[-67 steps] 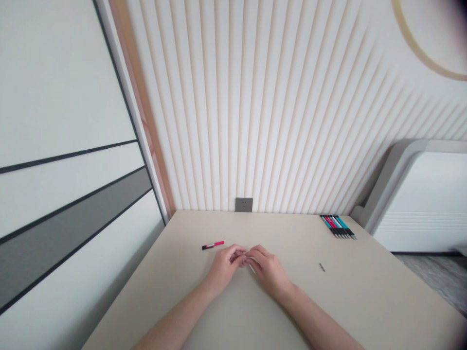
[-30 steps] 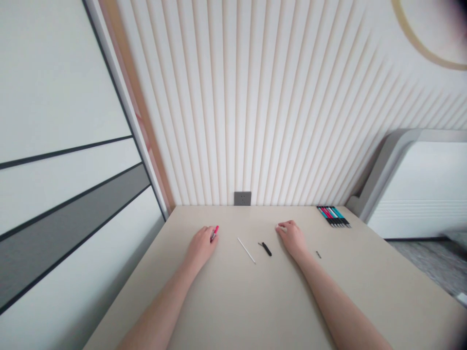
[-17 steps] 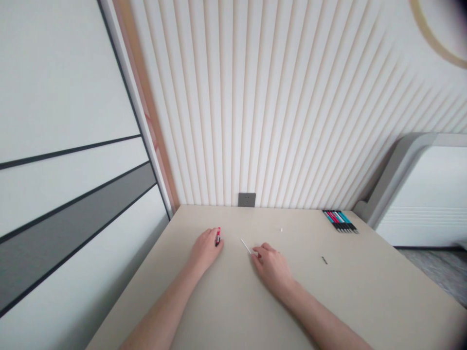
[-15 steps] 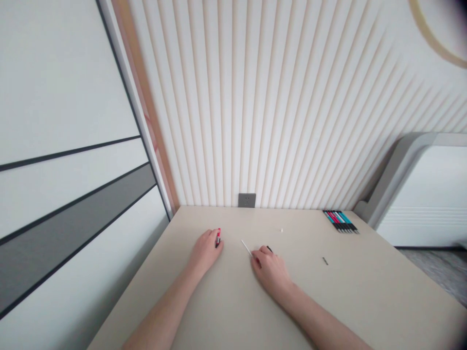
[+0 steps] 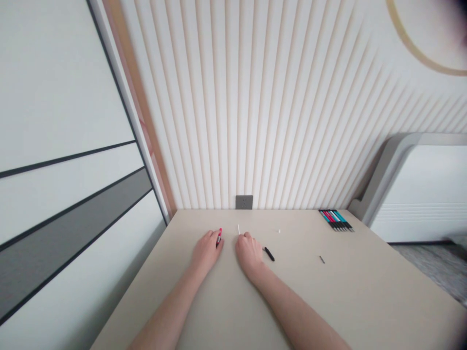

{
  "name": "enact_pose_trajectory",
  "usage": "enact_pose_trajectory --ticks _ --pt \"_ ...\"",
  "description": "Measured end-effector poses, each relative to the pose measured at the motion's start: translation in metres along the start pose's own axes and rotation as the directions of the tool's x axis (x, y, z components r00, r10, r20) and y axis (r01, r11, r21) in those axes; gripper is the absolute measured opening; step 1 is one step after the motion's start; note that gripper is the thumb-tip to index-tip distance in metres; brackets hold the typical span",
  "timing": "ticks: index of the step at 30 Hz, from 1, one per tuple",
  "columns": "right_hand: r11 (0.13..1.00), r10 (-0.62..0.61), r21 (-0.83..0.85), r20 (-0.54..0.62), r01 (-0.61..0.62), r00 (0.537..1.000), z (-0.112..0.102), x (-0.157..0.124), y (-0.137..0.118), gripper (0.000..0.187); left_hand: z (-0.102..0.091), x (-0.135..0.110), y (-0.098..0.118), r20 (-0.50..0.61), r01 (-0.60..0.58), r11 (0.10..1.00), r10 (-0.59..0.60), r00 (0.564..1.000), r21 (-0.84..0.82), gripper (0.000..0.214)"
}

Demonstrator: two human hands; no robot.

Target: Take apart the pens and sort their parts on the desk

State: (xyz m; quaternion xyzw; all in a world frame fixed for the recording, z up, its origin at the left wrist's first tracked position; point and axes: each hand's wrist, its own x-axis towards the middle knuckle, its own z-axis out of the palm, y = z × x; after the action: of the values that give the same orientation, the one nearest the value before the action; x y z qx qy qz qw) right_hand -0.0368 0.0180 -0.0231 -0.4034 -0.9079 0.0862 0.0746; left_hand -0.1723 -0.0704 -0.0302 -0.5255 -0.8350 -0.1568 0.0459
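Fingers of left hand (image 5: 206,250) clamped on pink pen (image 5: 219,237), those of right hand (image 5: 249,252) pinched around white rod (image 5: 239,229).

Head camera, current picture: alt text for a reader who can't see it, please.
A person's left hand holds a pink-and-black pen piece and the right hand a thin white stick, at a beige table. To their right lie a black piece, a small white bit and a short dark strip, with a row of pens near the far right corner.

The left hand (image 5: 206,250) holds a pink-and-black barrel (image 5: 220,233), the right hand (image 5: 250,253) a white rod (image 5: 238,229).
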Motion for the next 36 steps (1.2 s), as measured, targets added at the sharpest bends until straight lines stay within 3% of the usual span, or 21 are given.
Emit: enact_pose_trajectory --ticks 6,11,14,17,21,27,36 --pt "0.995 -0.057 0.077 -0.027 0.059 0.998 -0.01 -0.008 0.006 0.027 0.001 0.001 0.001 -0.003 0.01 1.0 -0.01 1.0 0.028 0.031" --pt "0.987 -0.07 0.139 -0.074 0.08 0.995 -0.031 -0.022 0.058 0.028 0.0 0.0 0.003 0.007 0.017 1.0 -0.017 1.0 0.012 0.032" --pt "0.983 -0.047 0.175 -0.056 0.056 0.997 -0.033 -0.032 0.092 0.029 -0.001 -0.001 0.004 -0.003 0.018 1.0 -0.018 1.0 0.014 0.031" --pt "0.976 -0.017 0.216 -0.024 0.022 1.0 -0.029 -0.042 0.109 0.033 -0.002 -0.003 0.008 -0.048 -0.02 1.0 0.021 0.999 0.017 0.031" --pt "0.976 0.002 0.216 0.044 -0.011 0.999 -0.024 -0.046 0.106 0.033 -0.003 -0.01 0.021 -0.094 -0.163 0.987 0.161 0.982 -0.015 0.027" --pt "0.978 -0.016 0.209 0.016 0.013 1.0 -0.02 -0.041 0.1 0.026 -0.004 -0.022 0.043 -0.049 -0.316 0.946 0.313 0.948 -0.072 0.026" --pt "0.994 0.07 0.086 -0.021 -0.068 0.997 -0.016 -0.018 0.084 0.021 0.005 -0.018 0.04 -0.031 -0.419 0.9 0.418 0.908 -0.121 0.033"
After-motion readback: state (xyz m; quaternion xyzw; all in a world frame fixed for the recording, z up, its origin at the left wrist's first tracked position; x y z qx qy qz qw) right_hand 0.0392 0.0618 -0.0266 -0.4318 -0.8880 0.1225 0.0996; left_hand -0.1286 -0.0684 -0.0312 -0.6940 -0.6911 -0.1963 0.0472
